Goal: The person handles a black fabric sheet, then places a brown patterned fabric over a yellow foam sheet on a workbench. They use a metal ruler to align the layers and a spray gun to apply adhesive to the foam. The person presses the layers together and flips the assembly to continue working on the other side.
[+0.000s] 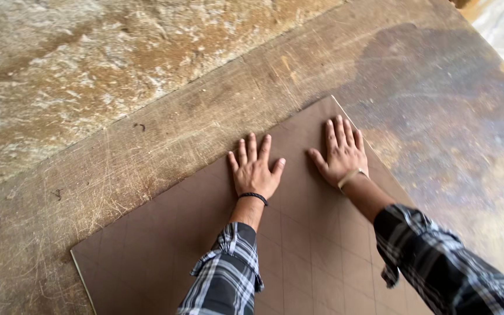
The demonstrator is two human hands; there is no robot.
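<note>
My left hand [255,172] lies flat on the brown board [164,245]. The fingers [252,146] are spread wide and straight. This grip is all the way open. It has hold of nothing. It only presses down on the board with the palm. A thin black band [254,197] goes around the wrist.

My right hand [342,153] lies flat too, just to the right of the left one. Its fingers [338,131] are also spread out and point to the far side. This grip is wide open as well and has hold of nothing. The palm rests on the board, close to the board's far right corner. A pale band [350,177] sits on this wrist.

Both arms wear checked sleeves [227,279] in black, white and grey, rolled up below the elbow.

The board is big, flat and dark brown. Faint lines cross it and make squares. It lies on the tabletop [147,151], turned at a slant. Its far corner is near the right hand, and its left corner is near me at the bottom left.

The tabletop is old brown wood with lots of scratches. On the right it has a dark stain [438,87]. At the far left there is a rough, pale, crumbly surface [88,52].
</note>
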